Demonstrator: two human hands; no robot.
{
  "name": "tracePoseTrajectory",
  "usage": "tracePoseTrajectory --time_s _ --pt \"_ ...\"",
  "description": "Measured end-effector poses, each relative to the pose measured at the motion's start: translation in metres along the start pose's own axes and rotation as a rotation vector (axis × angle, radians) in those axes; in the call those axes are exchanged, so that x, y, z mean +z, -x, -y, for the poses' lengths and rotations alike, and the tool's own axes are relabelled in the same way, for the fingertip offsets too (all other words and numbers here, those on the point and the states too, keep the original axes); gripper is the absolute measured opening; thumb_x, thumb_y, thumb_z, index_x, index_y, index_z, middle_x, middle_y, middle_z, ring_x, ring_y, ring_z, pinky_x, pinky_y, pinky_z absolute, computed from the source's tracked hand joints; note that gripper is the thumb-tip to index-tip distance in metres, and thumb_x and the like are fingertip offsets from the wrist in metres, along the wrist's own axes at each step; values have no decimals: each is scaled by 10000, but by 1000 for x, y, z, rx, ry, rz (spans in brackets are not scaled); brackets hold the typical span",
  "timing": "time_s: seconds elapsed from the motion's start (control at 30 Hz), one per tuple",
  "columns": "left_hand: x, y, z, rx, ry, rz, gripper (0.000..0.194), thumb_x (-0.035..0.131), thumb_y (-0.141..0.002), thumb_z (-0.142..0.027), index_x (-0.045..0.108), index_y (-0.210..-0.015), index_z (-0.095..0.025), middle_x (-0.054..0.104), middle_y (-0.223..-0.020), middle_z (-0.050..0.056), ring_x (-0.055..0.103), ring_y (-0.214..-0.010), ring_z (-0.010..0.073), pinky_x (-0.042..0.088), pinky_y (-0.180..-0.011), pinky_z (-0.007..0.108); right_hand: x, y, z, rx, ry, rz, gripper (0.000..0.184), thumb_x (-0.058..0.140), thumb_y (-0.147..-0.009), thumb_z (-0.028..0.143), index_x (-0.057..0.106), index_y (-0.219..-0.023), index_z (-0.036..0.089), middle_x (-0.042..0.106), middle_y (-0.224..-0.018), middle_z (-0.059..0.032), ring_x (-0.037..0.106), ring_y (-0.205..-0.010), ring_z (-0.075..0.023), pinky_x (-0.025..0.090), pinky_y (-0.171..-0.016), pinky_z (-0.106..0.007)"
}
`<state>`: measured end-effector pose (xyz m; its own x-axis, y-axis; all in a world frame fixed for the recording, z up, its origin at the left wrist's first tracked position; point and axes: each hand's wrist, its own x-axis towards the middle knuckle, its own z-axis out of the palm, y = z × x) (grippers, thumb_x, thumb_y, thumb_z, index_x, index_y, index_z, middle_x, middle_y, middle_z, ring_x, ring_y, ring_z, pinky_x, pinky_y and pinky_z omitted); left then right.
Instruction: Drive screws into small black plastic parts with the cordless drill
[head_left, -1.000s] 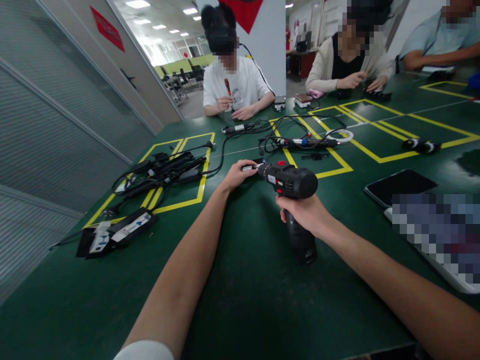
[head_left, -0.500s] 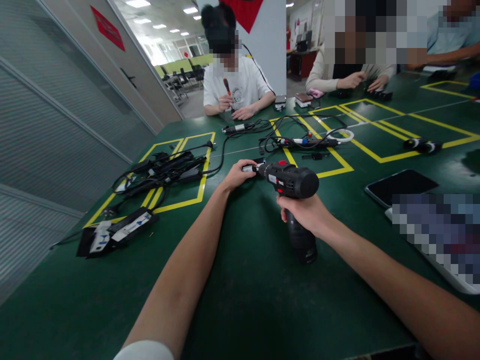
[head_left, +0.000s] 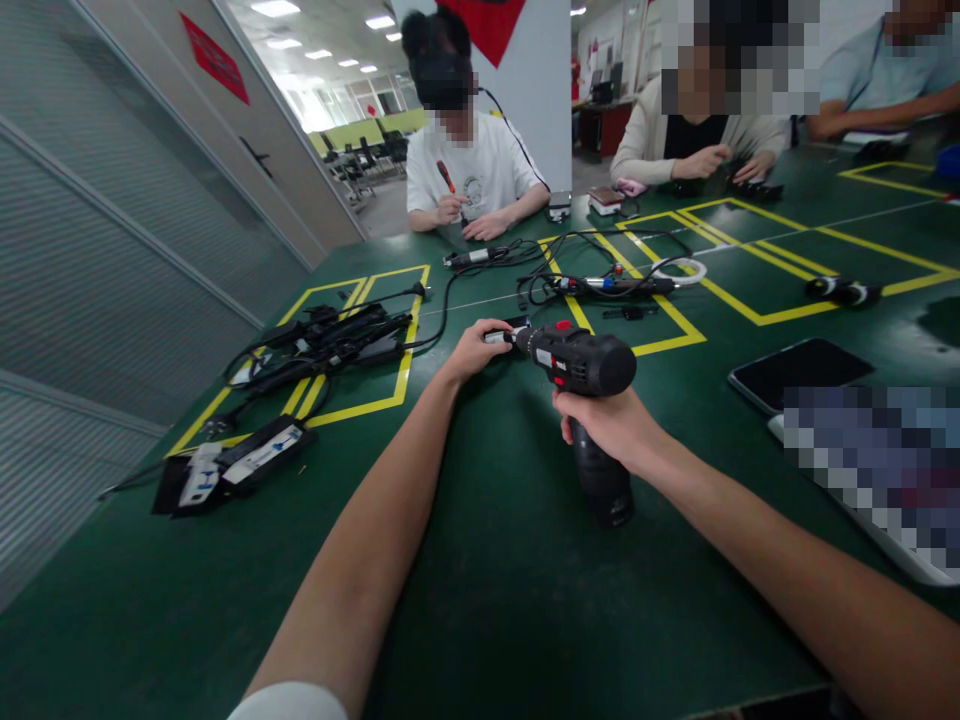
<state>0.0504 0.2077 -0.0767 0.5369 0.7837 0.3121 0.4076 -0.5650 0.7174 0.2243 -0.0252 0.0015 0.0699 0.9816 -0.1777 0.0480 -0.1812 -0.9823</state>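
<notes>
My right hand (head_left: 600,425) is wrapped round the grip of a black cordless drill (head_left: 581,360) with red buttons, its chuck pointing away and to the left. The drill's tip meets a small black part with a white label (head_left: 498,336), lying on the green table (head_left: 480,560). My left hand (head_left: 475,350) grips that part from the left, fingers curled over it. The exact contact between bit and part is hidden behind the chuck.
To the left lies a pile of black cables and adapters (head_left: 330,340), with a black labelled piece (head_left: 247,460) nearer. Ahead are corded pen-like tools (head_left: 600,285). A phone (head_left: 802,375) and a tablet (head_left: 885,480) lie right. Across the table a person holds a screwdriver (head_left: 446,178).
Both my hands and the drill hold nearly the same place. Across the table, the person's screwdriver has tilted slightly to the left.
</notes>
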Motion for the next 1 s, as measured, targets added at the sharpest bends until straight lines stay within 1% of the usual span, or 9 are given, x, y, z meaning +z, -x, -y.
tracePoseTrajectory --time_s 0.2,0.3,0.53,1.0 --pt "1 -1 0 -11 10 1 356 658 -702 -359 662 -1020 -200 640 -1106 46 564 -1062 221 411 -990 364 1 1 2 12 -8 -6 41 577 -670 200 587 -694 169 569 -491 -13 545 -453 -149 393 -463 -275" --pt "1 0 -1 -19 22 -9 355 660 -710 -384 664 -1015 -201 644 -1107 48 567 -1054 220 407 -993 365 1 1 1 -7 5 -1 37 576 -677 205 583 -680 168 569 -489 -16 544 -452 -150 396 -466 -276" --pt "1 0 -2 -31 30 -15 363 648 -731 -429 668 -1013 -202 645 -1099 54 574 -1031 217 414 -980 364 0 0 -1 -16 -15 3 57 587 -681 213 601 -710 166 578 -510 -21 556 -461 -158 400 -460 -274" --pt "1 0 -2 -18 19 -17 368 634 -733 -426 668 -1018 -197 651 -1099 54 569 -1035 214 407 -982 351 -1 -1 -1 -8 8 -1 52 582 -680 217 598 -686 168 578 -484 -18 536 -435 -142 397 -446 -263"
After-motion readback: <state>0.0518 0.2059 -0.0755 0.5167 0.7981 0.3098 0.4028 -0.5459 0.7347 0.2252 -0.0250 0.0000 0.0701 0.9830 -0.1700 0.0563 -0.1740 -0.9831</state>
